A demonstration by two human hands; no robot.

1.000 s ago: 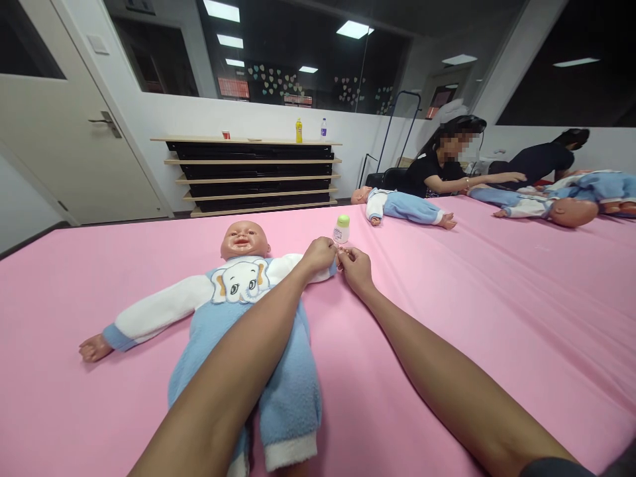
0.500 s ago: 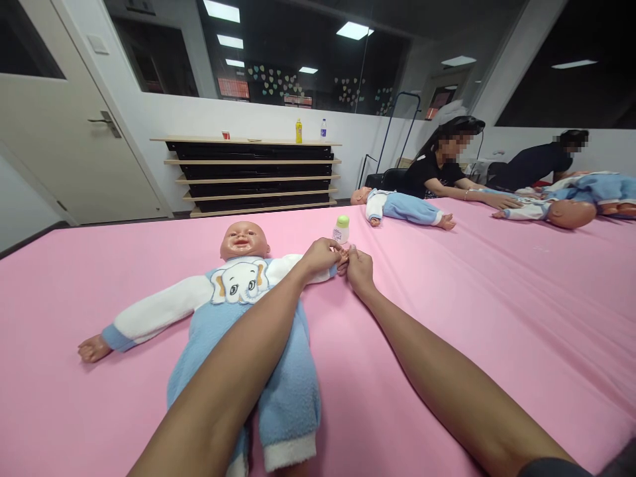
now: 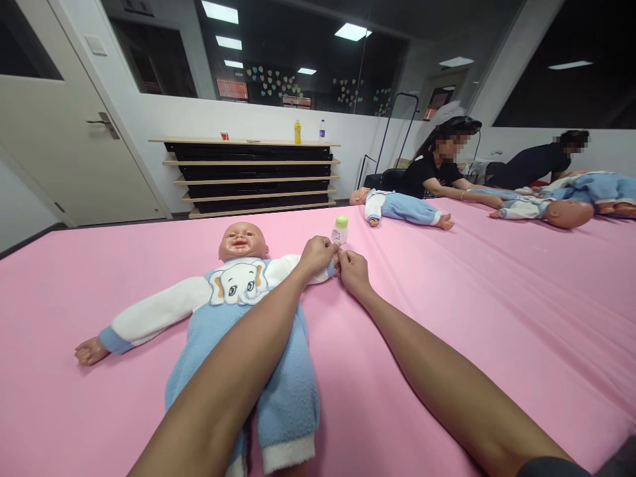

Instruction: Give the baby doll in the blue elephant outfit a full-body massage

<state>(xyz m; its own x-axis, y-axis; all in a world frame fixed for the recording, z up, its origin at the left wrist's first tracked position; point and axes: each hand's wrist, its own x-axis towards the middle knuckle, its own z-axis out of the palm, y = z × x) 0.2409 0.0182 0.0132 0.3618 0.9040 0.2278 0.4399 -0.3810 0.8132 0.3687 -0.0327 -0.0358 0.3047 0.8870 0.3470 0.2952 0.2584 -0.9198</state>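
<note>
A baby doll [image 3: 242,285] in a blue and white elephant suit lies face up on the pink-covered table [image 3: 412,291], arms spread. My left hand [image 3: 318,254] is closed around the doll's hand at the end of its outstretched sleeve. Opposite it, my right hand [image 3: 354,270] pinches at the doll's small fingers, which are mostly hidden between my hands. Just behind my hands stands a small clear bottle with a green cap [image 3: 340,230]. My left forearm crosses over the doll's body.
A second doll [image 3: 405,207] lies toward the back right. Beyond it, a person in black [image 3: 440,159] handles another doll [image 3: 566,213], and a further person [image 3: 536,159] bends over the table. Stacked boards [image 3: 253,175] along the wall carry a yellow bottle [image 3: 297,131].
My right hand has shifted slightly left, closer to my left hand, and its thumb now presses in at the doll's fingers. The co-worker's hand has moved a little at the other doll.
</note>
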